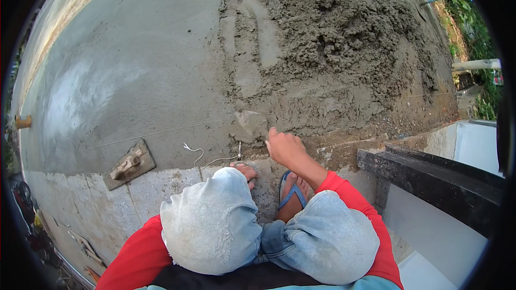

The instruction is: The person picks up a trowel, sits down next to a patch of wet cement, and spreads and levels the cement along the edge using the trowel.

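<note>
The right hand (287, 147) has its fingers closed round the trowel (251, 122) at its ten o'clock, best kept, I judge, nearly flat over the rough mortar (344, 32); the left hand's grip I cannot tell.

The cement (150, 59) on the left is looking smooth and grey, showing a damp sheen in one pale patch, while the mortar (355, 27) on the right is lying rough, dark and crumbly. The trowel (251, 122) is wearing a wet-looking grey smear on its blade. The float (129, 165) is looking wooden — matt and cement-stained. The masonry edging (107, 198) is showing a pale, gritty face. The black beam (430, 182) is resembling painted metal — scuffed, faintly glossy. The jeans (209, 231) are showing faded, worn denim; the red sleeves (352, 198) are looking like matt cloth.
</note>
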Demonstrator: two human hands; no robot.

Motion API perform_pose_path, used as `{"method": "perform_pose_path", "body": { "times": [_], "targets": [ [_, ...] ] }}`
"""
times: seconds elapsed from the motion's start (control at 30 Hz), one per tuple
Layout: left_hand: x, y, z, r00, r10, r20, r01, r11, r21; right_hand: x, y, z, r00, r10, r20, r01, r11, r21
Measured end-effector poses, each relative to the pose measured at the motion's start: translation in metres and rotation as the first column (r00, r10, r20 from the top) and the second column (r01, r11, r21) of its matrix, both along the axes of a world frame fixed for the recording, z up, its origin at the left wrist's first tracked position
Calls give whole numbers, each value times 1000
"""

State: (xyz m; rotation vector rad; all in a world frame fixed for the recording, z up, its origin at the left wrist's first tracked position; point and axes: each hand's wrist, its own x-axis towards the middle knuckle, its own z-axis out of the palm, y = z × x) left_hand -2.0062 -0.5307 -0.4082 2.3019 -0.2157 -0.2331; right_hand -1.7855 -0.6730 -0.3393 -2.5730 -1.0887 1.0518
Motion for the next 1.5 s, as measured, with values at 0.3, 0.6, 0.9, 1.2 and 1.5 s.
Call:
{"method": "perform_pose_path", "body": {
  "times": [0.3,0.6,0.9,1.2,1.5],
  "targets": [
    [24,-12,12,994,-43,-97,41,999,-29,96,-13,4,782,-529,-330,545,837,-52],
    [18,-2,20,993,-62,-98,67,996,55,21,6,0,997,46,55,-43,998,-56],
    [27,-10,21,988,-54,-146,50,998,-28,28,-12,-5,898,-299,-323,296,953,-60],
    [20,-4,10,994,-51,-100,43,996,-79,70,-119,0,869,-327,371,384,919,-90],
    [24,-10,17,997,-5,-73,3,999,-37,-30,-51,-9,939,-307,-154,316,948,39]
  ]
}}
